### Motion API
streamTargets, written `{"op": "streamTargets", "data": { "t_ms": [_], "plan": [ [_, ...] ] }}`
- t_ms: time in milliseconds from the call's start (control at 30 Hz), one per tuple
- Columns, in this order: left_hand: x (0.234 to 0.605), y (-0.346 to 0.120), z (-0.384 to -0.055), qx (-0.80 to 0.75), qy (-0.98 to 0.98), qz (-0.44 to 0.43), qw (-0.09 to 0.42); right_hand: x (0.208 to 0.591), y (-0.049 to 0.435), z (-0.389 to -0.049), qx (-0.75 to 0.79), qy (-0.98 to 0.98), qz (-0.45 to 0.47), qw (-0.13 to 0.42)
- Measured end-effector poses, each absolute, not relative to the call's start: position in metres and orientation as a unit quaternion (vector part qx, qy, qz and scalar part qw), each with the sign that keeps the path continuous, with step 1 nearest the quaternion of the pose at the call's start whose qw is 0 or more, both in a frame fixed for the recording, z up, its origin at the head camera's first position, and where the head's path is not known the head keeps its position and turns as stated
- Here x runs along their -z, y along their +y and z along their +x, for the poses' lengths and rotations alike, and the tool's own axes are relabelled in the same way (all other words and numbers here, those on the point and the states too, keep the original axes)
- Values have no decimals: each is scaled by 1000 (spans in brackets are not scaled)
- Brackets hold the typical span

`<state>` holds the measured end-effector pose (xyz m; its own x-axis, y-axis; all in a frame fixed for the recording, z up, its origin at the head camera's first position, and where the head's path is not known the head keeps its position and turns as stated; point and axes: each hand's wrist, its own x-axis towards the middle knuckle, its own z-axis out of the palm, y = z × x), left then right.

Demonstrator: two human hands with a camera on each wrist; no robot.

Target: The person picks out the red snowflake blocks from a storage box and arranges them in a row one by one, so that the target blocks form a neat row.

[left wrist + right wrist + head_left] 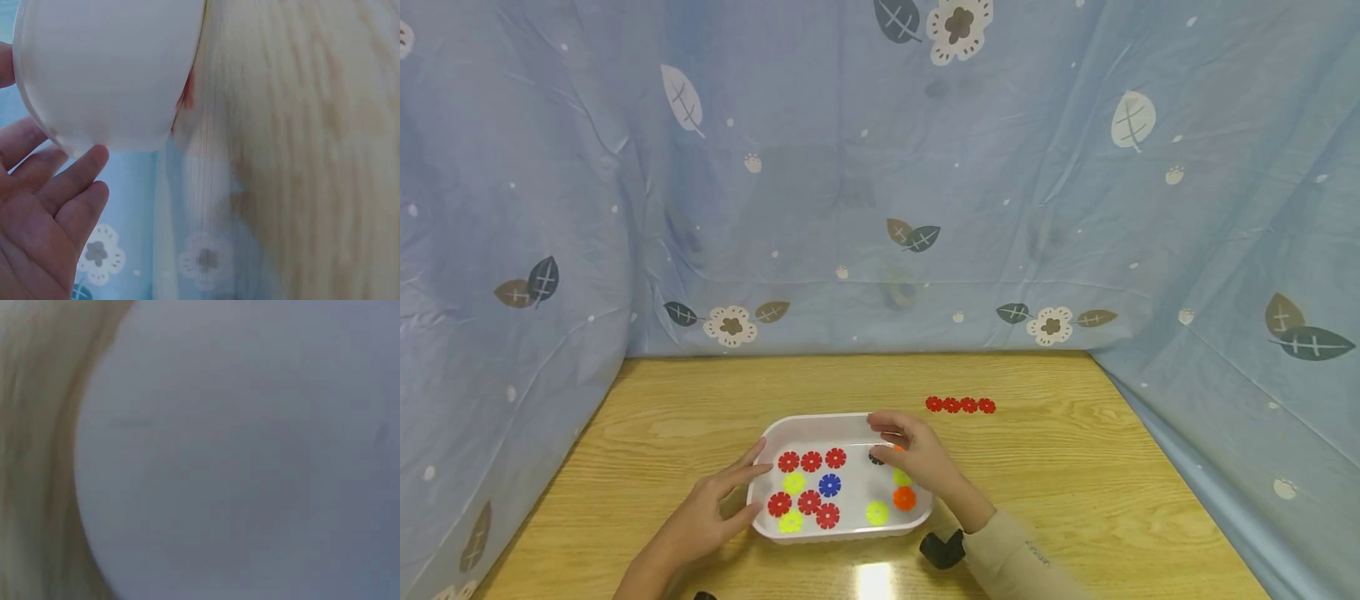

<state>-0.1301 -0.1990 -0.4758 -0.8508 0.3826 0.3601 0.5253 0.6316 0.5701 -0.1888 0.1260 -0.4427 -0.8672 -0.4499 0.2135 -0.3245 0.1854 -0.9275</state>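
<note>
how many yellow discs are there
4 yellow flower-shaped plastic discs, all in the white plastic tray: two toward its left end, one at front right, one partly covered by the right hand, which may hide more.

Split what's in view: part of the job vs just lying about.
Job, apparently:
white tray, left hand touching its left end, right hand over its right end
coloured notched discs inside it
row of four red discs beyond it, probably

Just around:
wooden table, only the surface
patterned blue cloth, backdrop
black item below the right hand, unclear what
</note>
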Motion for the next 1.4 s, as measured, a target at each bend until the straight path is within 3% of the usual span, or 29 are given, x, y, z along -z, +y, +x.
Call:
{"op": "streamTargets", "data": {
  "t_ms": [700,1400],
  "plan": [
    [473,-197,-131,345,-896,-262,103,455,74,-176,473,791,-305,237],
    [478,-199,-131,347,-889,-274,120,465,66,-171,348,855,-320,211]
  ]
}}
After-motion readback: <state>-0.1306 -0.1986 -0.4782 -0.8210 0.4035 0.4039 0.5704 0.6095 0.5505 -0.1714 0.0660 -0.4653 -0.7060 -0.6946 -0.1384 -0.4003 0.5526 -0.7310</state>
